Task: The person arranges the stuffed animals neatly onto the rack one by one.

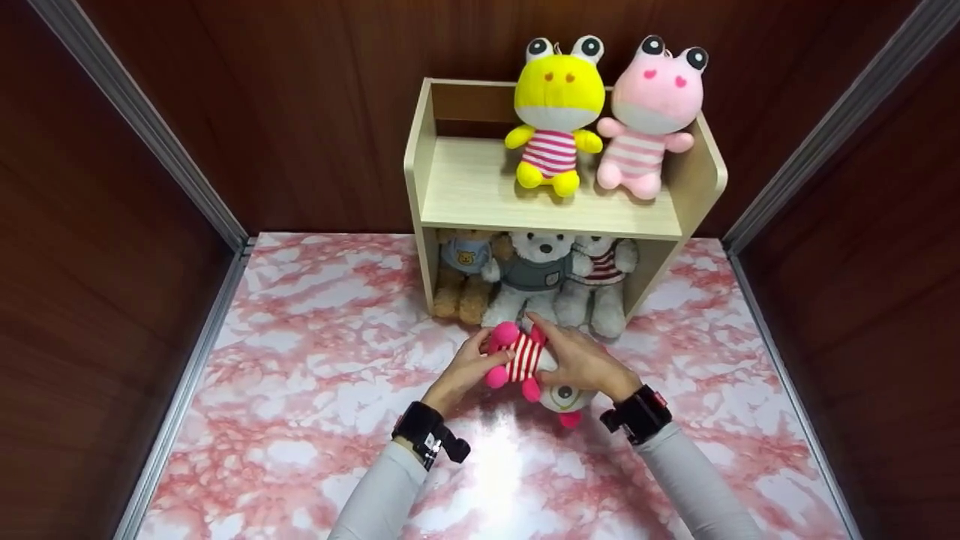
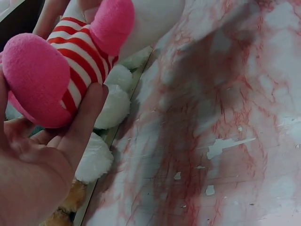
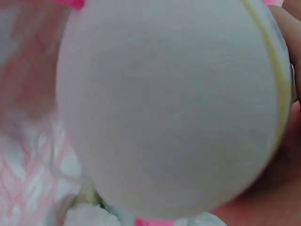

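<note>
In the head view, a plush toy (image 1: 524, 357) with a red-and-white striped body, bright pink limbs and a white head lies sideways between both hands, in front of the shelf. My left hand (image 1: 466, 373) holds its lower body, with fingers and thumb around the pink feet. At the head end, my right hand (image 1: 589, 363) grips the toy around its neck and head. The left wrist view shows a finger of the left hand (image 2: 42, 172) along the striped belly. The toy's round white head (image 3: 164, 108) fills most of the right wrist view.
Behind the hands stands a light wooden two-tier shelf (image 1: 465, 176). A yellow frog plush (image 1: 559, 90) and a pink frog plush (image 1: 654, 97) sit on its upper tier. Below are a brown bear (image 1: 466, 289), a white bear in grey (image 1: 536, 274) and another in stripes (image 1: 600, 274).
</note>
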`<state>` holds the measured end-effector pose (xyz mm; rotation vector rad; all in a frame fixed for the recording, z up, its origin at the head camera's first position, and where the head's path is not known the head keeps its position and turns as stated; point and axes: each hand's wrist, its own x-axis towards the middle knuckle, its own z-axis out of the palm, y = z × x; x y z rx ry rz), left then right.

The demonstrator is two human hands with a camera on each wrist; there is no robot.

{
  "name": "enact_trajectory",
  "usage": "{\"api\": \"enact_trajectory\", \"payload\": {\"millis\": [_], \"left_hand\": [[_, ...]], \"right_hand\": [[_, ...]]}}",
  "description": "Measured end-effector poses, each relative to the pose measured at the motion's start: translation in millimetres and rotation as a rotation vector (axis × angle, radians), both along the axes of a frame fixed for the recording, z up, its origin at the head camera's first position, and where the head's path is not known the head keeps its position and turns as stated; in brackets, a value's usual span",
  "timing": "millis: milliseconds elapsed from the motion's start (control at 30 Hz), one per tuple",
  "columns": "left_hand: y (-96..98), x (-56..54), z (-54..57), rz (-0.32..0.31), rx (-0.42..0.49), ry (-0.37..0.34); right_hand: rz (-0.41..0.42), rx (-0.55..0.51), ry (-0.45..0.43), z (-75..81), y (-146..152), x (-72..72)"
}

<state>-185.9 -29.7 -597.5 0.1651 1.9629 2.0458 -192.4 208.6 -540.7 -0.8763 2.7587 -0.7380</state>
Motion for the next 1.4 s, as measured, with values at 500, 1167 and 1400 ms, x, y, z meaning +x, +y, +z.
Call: {"api": "enact_trajectory", "payload": {"millis": [500, 1167, 1400], "left_hand": [[-8.8, 20.3, -1.1, 0.259, 0.401, -0.052], [25.9, 29.9, 9.3, 0.479, 0.842, -0.02], [39.6, 33.0, 9.6, 0.498, 0.856, -0.023]], "right_hand": [[-0.27, -0.294, 0.446, -14.4, 13, 1.3], [-0.661, -1.249, -0.251, -1.9, -31, 6.1], [-0.653, -1.458, -0.325, 4.2, -55, 1.4]]}}
